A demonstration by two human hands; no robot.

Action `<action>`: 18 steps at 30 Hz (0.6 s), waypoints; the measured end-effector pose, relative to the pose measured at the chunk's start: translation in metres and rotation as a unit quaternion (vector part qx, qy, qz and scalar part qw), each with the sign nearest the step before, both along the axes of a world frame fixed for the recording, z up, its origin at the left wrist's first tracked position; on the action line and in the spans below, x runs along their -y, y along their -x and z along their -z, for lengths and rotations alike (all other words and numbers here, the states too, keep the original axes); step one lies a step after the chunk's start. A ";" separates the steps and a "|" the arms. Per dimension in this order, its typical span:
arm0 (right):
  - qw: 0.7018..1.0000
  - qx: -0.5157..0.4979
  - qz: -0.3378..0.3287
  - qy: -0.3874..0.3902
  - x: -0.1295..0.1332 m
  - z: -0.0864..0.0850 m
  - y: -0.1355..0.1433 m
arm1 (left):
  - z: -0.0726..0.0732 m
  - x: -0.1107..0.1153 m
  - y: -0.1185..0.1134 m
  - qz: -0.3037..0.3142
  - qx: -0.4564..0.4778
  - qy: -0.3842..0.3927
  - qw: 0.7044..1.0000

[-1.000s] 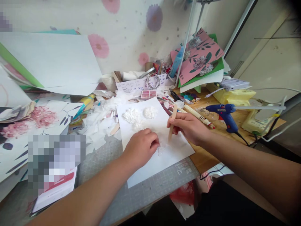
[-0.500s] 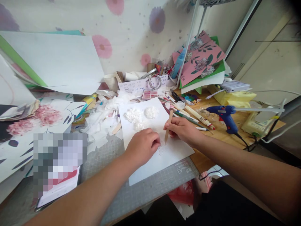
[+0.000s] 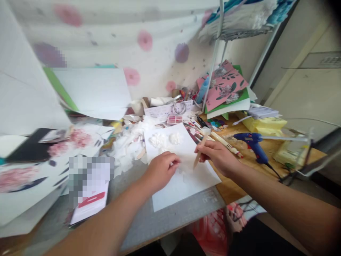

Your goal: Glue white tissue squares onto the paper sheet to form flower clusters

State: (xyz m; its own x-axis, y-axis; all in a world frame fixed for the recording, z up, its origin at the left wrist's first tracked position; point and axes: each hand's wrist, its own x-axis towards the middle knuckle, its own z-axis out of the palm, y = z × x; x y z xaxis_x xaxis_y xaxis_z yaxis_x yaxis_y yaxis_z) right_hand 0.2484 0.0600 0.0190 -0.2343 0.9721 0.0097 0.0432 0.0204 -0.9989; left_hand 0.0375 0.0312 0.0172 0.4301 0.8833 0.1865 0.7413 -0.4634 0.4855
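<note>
My right hand (image 3: 217, 153) pinches a flat wooden craft stick (image 3: 197, 160), its lower end pointing down over the white paper sheet (image 3: 181, 192). Above the same sheet, my left hand (image 3: 162, 170) has its fingers curled in with thumb and forefinger close together. Whether anything sits in that pinch is too blurred to tell. Ruffled white paper tufts (image 3: 157, 140) lie on the upper part of the sheet, one partly covered by my left hand. A faint whitish patch shows on the paper between the hands.
A grey cutting mat (image 3: 128, 213) lies under the sheet. Torn white tissue scraps (image 3: 126, 142) spread to the left, beside a phone (image 3: 93, 199). A blue glue gun (image 3: 253, 142), pens (image 3: 223, 140) and a yellow packet (image 3: 266, 126) lie right. A metal rack post (image 3: 213, 64) stands behind.
The view has tilted up and shifted left. My right hand with the craft stick has moved a little away from my left hand, which stays curled over the sheet.
</note>
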 end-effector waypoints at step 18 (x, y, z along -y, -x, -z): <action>0.995 0.073 0.045 -0.046 0.003 0.001 -0.026 | -0.015 -0.031 0.145 -0.245 -0.239 0.014 0.940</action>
